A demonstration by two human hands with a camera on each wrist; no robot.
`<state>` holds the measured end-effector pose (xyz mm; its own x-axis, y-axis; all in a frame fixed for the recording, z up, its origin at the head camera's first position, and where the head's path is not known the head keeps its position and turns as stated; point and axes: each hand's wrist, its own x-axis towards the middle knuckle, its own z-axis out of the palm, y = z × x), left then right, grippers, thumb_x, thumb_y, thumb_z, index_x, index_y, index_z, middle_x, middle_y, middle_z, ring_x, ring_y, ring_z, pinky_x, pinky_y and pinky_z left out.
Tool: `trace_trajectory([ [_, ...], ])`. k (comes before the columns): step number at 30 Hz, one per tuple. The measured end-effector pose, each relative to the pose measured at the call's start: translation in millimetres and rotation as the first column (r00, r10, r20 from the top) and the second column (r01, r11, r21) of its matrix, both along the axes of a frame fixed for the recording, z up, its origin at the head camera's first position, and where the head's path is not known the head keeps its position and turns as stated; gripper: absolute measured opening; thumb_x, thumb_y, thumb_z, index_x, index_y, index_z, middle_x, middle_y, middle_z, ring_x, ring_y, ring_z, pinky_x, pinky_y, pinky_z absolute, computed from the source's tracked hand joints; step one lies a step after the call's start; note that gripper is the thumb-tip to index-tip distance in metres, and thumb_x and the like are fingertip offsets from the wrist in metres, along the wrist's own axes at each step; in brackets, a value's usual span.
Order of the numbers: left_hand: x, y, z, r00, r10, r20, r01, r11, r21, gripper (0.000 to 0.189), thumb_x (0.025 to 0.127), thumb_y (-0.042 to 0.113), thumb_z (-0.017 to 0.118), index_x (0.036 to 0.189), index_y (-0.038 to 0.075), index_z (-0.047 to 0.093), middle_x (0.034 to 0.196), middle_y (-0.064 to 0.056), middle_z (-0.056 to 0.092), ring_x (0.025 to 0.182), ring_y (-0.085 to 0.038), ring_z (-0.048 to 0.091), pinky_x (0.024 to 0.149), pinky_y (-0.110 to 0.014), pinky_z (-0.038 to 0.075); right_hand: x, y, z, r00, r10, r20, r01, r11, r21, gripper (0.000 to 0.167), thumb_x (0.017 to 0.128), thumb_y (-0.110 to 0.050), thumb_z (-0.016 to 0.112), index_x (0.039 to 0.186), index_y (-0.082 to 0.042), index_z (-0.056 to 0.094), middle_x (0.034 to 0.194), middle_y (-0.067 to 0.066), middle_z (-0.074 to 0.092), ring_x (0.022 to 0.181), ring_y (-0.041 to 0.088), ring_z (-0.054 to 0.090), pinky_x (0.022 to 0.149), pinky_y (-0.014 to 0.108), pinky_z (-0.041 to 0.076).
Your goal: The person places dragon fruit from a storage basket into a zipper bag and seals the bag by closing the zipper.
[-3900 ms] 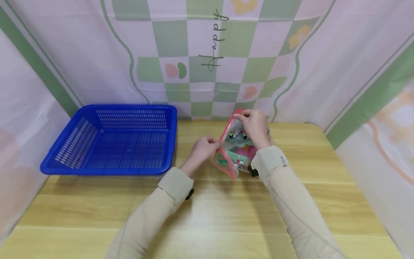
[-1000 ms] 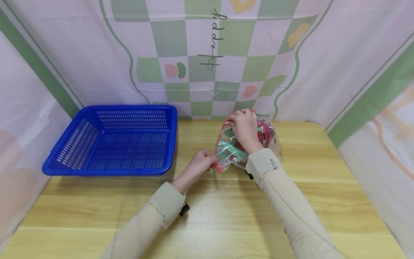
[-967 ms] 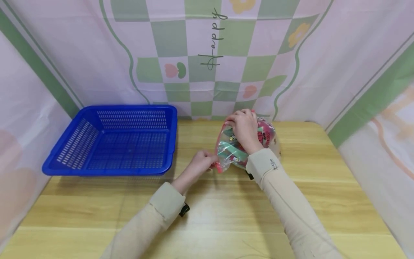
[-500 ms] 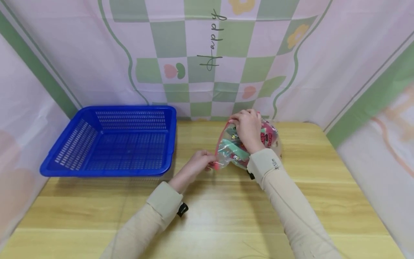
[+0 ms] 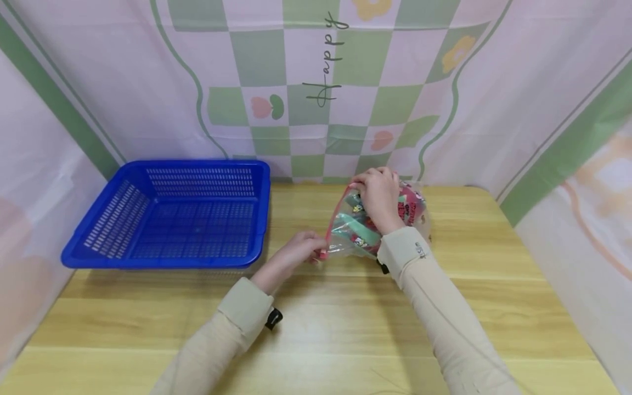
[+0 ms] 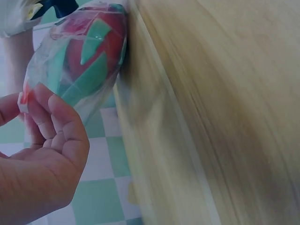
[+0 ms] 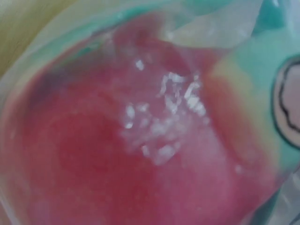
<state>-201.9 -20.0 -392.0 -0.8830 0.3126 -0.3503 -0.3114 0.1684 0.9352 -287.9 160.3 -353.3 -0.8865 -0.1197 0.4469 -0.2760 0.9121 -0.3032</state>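
A clear zip bag with a pink-red zip edge and cartoon prints lies at the back right of the table. Inside it is a red dragon fruit with green scales, which fills the right wrist view. My left hand pinches the lower corner of the zip edge; in the left wrist view, a small pale slider sits between thumb and finger. Over the top of the bag, my right hand grips the zip's upper end, its fingertips partly hidden. The zip edge runs taut as one line between both hands.
An empty blue plastic basket with slotted walls stands at the left of the wooden table. A patterned cloth hangs behind the table, and similar cloth hangs along both sides.
The bag's mouth gaped earlier; its two red edges now lie together. My left hand has moved down and left to the lower corner, while my right hand has shifted along the upper end.
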Motion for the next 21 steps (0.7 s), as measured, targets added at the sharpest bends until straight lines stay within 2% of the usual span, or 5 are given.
trace_trajectory([
  [6, 1.3, -1.3, -5.4, 1.0, -0.02, -0.024, 0.019, 0.999, -0.033, 0.006, 0.087, 0.013, 0.05, 0.085, 0.008, 0.049, 0.072, 0.002, 0.052, 0.064, -0.01, 0.047, 0.061, -0.02, 0.04, -0.5, 4.1, -0.8, 0.993, 0.114, 0.0, -0.114, 0.993, -0.008, 0.02, 0.088, -0.022, 0.066, 0.098, -0.007, 0.075, 0.108, 0.016, 0.067, 0.107, 0.036, 0.054, 0.096, 0.05, 0.038],
  [9, 1.0, -2.0, -7.8, 0.999, -0.019, -0.027, 0.017, 0.998, -0.063, 0.01, 0.088, 0.014, 0.05, 0.089, 0.004, 0.051, 0.074, 0.001, 0.051, 0.066, -0.01, 0.046, 0.062, -0.02, 0.041, -3.0, 11.9, -1.7, 0.987, 0.16, -0.011, -0.16, 0.987, -0.025, 0.022, 0.09, -0.021, 0.065, 0.101, -0.005, 0.073, 0.111, 0.018, 0.064, 0.107, 0.037, 0.054, 0.098, 0.052, 0.039],
  [12, 0.0, -4.3, -9.6, 1.0, -0.001, -0.026, -0.001, 0.995, -0.101, 0.014, 0.09, 0.016, 0.051, 0.093, 0.002, 0.053, 0.074, 0.001, 0.05, 0.067, -0.011, 0.047, 0.062, -0.02, 0.041, -4.2, 20.9, -0.3, 0.989, 0.144, -0.013, -0.145, 0.987, -0.073, 0.023, 0.091, -0.02, 0.063, 0.105, -0.003, 0.072, 0.115, 0.02, 0.063, 0.109, 0.038, 0.054, 0.099, 0.051, 0.039],
  [18, 0.4, -9.4, -19.1, 0.999, 0.001, -0.044, -0.008, 0.986, -0.166, 0.014, 0.091, 0.014, 0.05, 0.079, 0.006, 0.05, 0.063, 0.001, 0.048, 0.059, -0.012, 0.041, 0.055, -0.021, 0.034, -3.4, 39.4, 0.8, 0.998, 0.06, -0.005, -0.06, 0.979, -0.193, 0.031, 0.098, -0.022, 0.053, 0.108, 0.003, 0.068, 0.113, 0.023, 0.061, 0.108, 0.039, 0.052, 0.097, 0.05, 0.039],
  [21, 1.3, -9.9, -22.6, 0.999, 0.006, -0.034, -0.012, 0.984, -0.18, 0.011, 0.091, 0.014, 0.05, 0.082, 0.007, 0.048, 0.065, 0.001, 0.048, 0.06, -0.011, 0.041, 0.056, -0.021, 0.035, -4.1, 47.2, -1.7, 0.999, 0.038, 0.003, -0.036, 0.971, -0.236, 0.033, 0.099, -0.021, 0.051, 0.108, 0.006, 0.066, 0.112, 0.025, 0.059, 0.108, 0.04, 0.051, 0.098, 0.052, 0.039],
])
